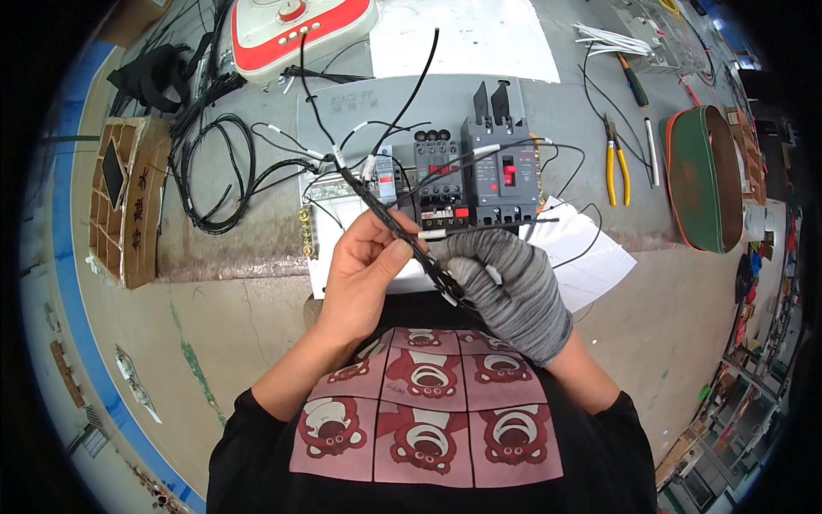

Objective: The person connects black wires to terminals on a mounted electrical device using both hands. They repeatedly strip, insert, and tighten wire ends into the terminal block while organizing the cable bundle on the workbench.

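Observation:
A black wire bundle [377, 206] slants across the middle, its loose ends fanning out with white sleeves on them. My bare left hand [364, 265] pinches it between thumb and fingers. In a grey knitted glove, my right hand [514, 287] is closed around the bundle's lower end; its fingertips are partly hidden. One black wire with a white sleeve [434, 234] points right, just above the glove. Behind my hands, a large dark circuit breaker [499, 171] and a smaller contactor-like device [438, 176] are on a grey mounting plate [334, 103], beside a small white-and-blue breaker [385, 176].
Yellow-handled pliers [617, 171], a screwdriver [634, 81] and a green pouch [685, 180] lie at right. A divided cardboard box [141, 206] and coiled black cable [210, 218] are at left. A paper sheet [591, 253] hangs over the table edge. Far back sits a red-and-white appliance [300, 43].

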